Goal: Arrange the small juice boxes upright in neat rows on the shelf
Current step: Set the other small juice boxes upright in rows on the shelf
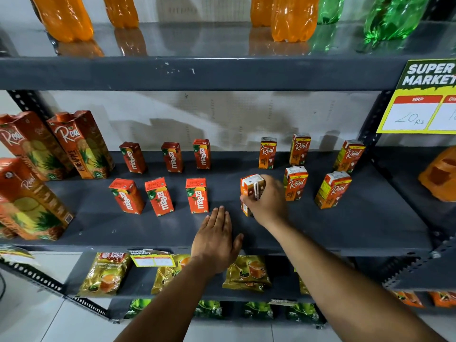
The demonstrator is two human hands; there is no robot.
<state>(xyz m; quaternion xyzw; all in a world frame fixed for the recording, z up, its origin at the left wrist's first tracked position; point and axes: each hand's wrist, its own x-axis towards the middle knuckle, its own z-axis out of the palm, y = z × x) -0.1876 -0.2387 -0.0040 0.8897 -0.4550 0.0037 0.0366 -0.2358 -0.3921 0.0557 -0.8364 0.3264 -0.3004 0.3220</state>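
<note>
On the dark grey shelf [345, 225] several small red Maaza juice boxes [197, 195] stand upright in two rows on the left of the middle. Several small orange Real juice boxes [295, 183] stand upright in two rows on the right. My right hand [267, 201] grips one more small Real juice box [249, 191] from its right side; the box is upright at the front row's left end, its base at the shelf surface. My left hand [217, 239] lies flat on the shelf's front part, fingers together, empty, just left of that box.
Tall Real pineapple cartons [81, 144] stand at the shelf's left end. Orange and green soda bottles [293, 18] fill the shelf above. A yellow price sign [424, 97] hangs at upper right. Tea packets [246, 272] lie on the shelf below.
</note>
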